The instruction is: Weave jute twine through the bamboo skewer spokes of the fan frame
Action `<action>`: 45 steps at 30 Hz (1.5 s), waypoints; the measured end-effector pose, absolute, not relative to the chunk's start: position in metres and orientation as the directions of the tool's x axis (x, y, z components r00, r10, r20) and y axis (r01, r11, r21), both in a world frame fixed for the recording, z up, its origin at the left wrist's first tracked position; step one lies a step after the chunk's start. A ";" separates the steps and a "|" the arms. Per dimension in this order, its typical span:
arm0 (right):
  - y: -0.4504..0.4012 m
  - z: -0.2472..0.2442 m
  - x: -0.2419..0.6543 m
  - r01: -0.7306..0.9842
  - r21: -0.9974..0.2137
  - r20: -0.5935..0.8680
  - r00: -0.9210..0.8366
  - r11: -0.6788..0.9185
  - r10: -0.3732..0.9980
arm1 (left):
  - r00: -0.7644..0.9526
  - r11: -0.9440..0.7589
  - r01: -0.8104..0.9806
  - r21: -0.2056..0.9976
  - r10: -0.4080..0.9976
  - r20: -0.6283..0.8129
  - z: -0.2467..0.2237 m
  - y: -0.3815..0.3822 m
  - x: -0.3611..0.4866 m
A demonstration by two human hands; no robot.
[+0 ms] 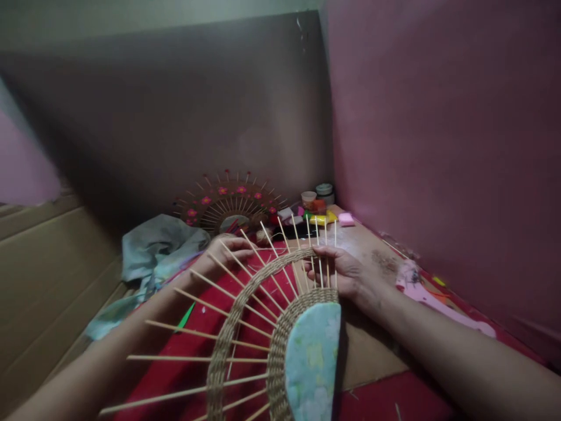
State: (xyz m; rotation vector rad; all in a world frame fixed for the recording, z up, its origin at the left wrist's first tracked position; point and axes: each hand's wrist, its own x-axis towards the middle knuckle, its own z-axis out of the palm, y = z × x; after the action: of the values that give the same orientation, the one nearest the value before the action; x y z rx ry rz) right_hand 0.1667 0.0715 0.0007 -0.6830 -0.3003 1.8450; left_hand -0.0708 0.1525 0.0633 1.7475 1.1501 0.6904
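Note:
A half-round woven fan frame (221, 339) fills the lower middle, with thin wooden sticks spreading out from a pale blue floral cloth centre (313, 356). Two bands of twisted brown twine run across the sticks, one against the cloth and one farther out. My right hand (339, 268) is closed on the end of the outer band and the sticks there. Beyond the stick tips, at the upper left of the frame, my left hand (234, 248) has its fingers together on a thin strand of twine (269, 249) that stretches toward the band.
Against the back wall leans a finished-looking fan (234, 199) with pink flowers. Crumpled grey-green cloth (162, 245) lies left. Small tubs (324, 190) and coloured packets (323, 220) stand at the back. A pink glue gun-like object (438, 304) lies right, on red cloth beside cardboard (368, 351).

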 end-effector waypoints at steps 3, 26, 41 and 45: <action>0.069 0.004 0.165 -0.776 -0.506 -0.304 -0.248 -0.377 0.920 | 0.399 -0.039 0.316 0.948 0.912 -0.095 0.083 0.165 -0.083; 0.051 0.020 0.148 -0.787 -0.450 -0.234 -0.353 -0.423 0.906 | 0.722 -0.086 0.655 0.751 0.365 -0.588 0.115 0.209 -0.038; 0.054 0.011 0.149 -0.773 -0.455 -0.277 -0.349 -0.443 0.895 | 0.724 0.080 0.619 0.781 0.329 -0.607 0.101 0.178 -0.048; 0.056 0.011 0.148 -0.780 -0.450 -0.268 -0.345 -0.434 0.899 | 0.671 -0.113 0.686 0.719 0.482 -0.564 0.116 0.194 -0.051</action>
State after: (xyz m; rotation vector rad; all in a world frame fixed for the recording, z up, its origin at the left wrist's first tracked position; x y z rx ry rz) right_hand 0.1480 0.0555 0.0106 -0.5840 -0.2930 1.9464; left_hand -0.0509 0.1938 0.1157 1.7612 0.9394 -0.2262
